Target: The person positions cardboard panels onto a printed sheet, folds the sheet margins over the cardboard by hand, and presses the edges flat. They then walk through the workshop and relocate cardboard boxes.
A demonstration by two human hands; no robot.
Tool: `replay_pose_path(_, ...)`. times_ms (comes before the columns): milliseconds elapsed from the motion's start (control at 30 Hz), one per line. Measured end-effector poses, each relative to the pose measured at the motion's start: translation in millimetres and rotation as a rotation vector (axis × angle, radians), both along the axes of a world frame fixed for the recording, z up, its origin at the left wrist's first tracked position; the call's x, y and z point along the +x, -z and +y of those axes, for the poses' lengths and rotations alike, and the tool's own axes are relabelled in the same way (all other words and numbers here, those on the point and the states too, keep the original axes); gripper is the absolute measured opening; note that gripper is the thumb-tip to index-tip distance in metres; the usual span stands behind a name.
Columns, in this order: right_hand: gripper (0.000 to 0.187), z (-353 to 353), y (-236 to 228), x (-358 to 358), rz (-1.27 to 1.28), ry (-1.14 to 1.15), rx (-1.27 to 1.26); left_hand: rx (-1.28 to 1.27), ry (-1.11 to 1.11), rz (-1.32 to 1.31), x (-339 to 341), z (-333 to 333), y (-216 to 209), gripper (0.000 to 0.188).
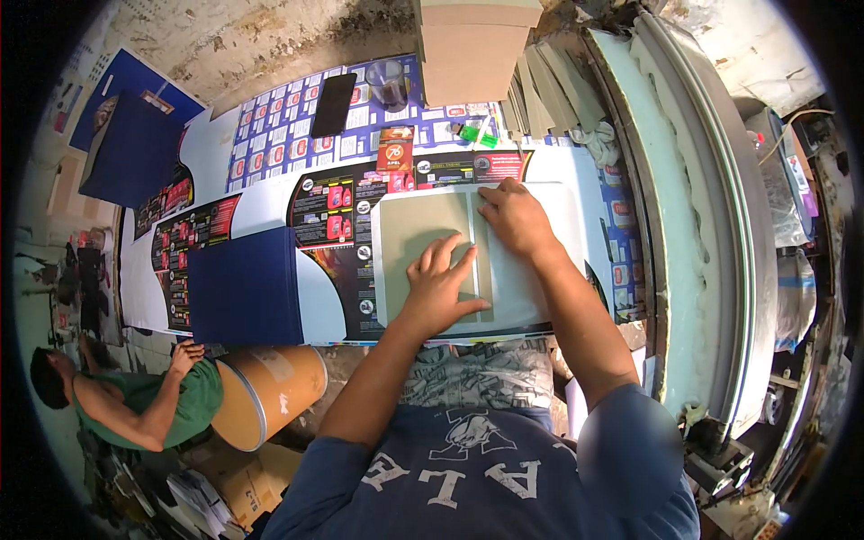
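Note:
A grey-beige board (409,220) lies on a white sheet (531,288) with trimmed corners. Along the board's right side runs a narrow strip of the same board (486,279), with a thin pale gap between the two. My left hand (439,286) rests over the board's right part, fingers spread, its thumb reaching across to the strip. At the far end of the strip, my right hand (517,216) has its fingers bent, with thumb and forefinger closed about the strip's tip. The right hand's other fingers are partly hidden under it.
Left of the sheet lies a dark blue cover stack (243,286). Farther back are a black phone (334,105), a glass (387,85), a small red-brown box (395,148) and a tall stack of boards (477,58). A person in green (153,409) sits beside a brown drum (274,396) at left.

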State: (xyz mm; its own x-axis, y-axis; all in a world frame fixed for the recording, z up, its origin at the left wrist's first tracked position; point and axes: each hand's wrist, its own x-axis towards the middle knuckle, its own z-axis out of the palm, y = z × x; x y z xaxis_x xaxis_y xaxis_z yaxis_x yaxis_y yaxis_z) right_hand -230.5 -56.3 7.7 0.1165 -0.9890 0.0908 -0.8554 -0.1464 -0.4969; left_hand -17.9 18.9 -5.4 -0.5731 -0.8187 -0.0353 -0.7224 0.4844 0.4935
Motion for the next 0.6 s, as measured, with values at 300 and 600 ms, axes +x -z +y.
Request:
replay_pose_path(300, 0.031, 0.0, 1.9, 2.6, -0.006, 0.018, 0.012, 0.001, -0.002, 0.022, 0.4, 1.9, 1.2, 0.094)
replay_pose_path(600, 0.033, -2.2, -0.8, -1.5, 0.008, -0.009, 0.014, 0.023, 0.007, 0.002, -1.3, 0.6, -5.5, 0.091)
